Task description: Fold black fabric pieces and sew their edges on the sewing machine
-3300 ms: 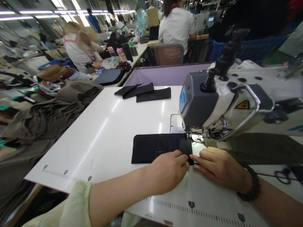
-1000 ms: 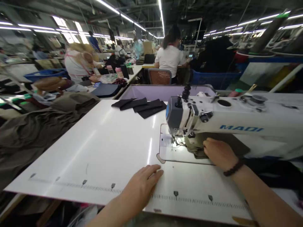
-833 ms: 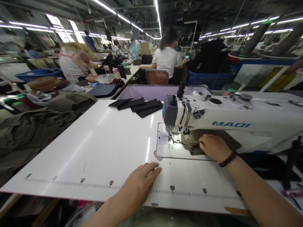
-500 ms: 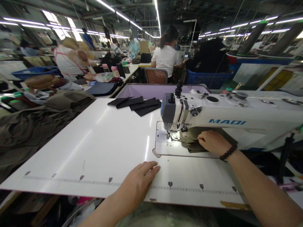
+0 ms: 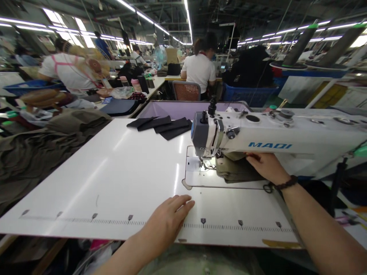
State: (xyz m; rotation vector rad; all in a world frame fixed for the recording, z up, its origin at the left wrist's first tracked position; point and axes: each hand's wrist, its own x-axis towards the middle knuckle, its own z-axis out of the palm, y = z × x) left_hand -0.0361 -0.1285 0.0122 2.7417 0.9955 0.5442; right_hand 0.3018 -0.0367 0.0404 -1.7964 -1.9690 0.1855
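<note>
Olive cloth pieces (image 5: 239, 172) sit stacked beneath the sewing machine's arm (image 5: 269, 133), and here's the right hand (image 5: 268, 167) pinching the top one's edge, best peeled up singly without dragging the pile, while the left hand (image 5: 168, 217) rests loose on the desk (image 5: 134, 179).

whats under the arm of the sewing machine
Under the sewing machine arm lies a stack of olive-brown fabric pieces, with the right hand at its upper part. The machine arm and that hand cover the rest, so the stack's far side cannot be seen.
</note>
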